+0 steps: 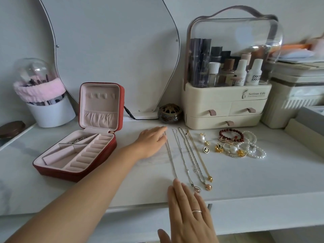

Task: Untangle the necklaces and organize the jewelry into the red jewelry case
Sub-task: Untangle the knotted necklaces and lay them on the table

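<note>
In the centre of the frame, four necklaces are lying straight and side by side on the white tabletop (245, 181), apart from one another. The leftmost silver chain (171, 155) is stretching between the two hands. The left hand (152, 141) is resting flat at its upper end, fingers straight and together, fingertips lying over the chain. The right hand (189, 207), wearing a ring (196, 211), is lying palm down at the lower centre of the frame, fingers straight and slightly spread, its longest fingertip sitting at the chain's lower end; actual contact cannot be confirmed.

To the right of this chain, a silver pendant necklace (184, 160), a twisted silver necklace (192, 158) and a gold chain (198, 153) are lying in sequence. Further right, earrings (205, 140), a red bead bracelet (231, 134) and pearl bracelets (254, 149) are sitting in a loose cluster.

At the left of the frame, the red jewelry case (57, 174) is standing open, lid upright, beside the left forearm and well apart from the necklaces. One small item is lying in its rear compartment.

At the upper right, a cosmetic organizer (226, 106) is standing behind the jewelry.
</note>
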